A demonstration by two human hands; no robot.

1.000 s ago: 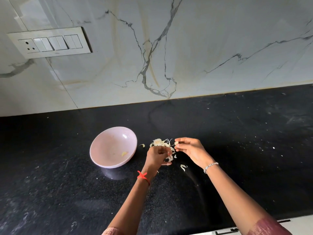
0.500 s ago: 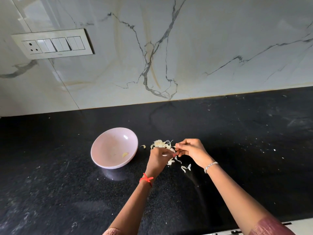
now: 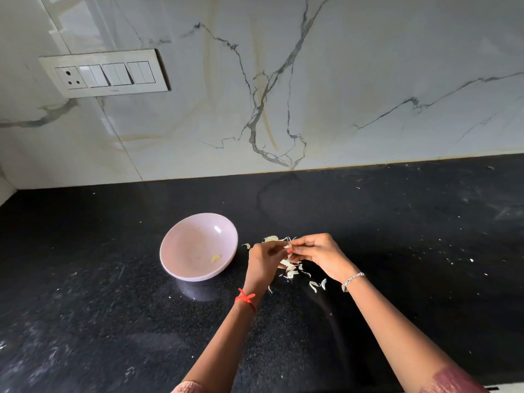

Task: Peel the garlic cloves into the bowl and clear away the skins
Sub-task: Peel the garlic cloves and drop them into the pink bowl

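Down comes more peel: where one curl lay a second ago, two papery white garlic skins (image 3: 317,285) now sit on the black speckled stone counter (image 3: 113,321), just right of the hands, and the fingers have closed up tight together. Left hand (image 3: 263,262), red thread (image 3: 246,298) knotted at the wrist, curls its grip around a small pale garlic clove (image 3: 288,246), fingertips pinching it from the left. Right hand (image 3: 319,255), silver chain bracelet (image 3: 353,279) on the wrist, meets it from the other side, thumb and fingers clenched on the same clove, so both grips are grasping it, just above the counter. How much skin is left on that clove I cannot tell; fingers hide most of it. Beneath the hands, a loose heap of torn white peelings (image 3: 290,272) is spread on the counter. Behind the knuckles a pale clump of garlic pieces (image 3: 271,238) peeks out, and one stray sliver (image 3: 246,245) lies between that clump and the bowl. Over to the left, near the left hand but not touching it, the pale pink round bowl (image 3: 181,242) stands upright with a single peeled yellowish clove (image 3: 216,258) lying inside, low on its right slope. Up on the white veined marble backsplash (image 3: 368,80), a cream switch panel (image 3: 105,72) sits top left
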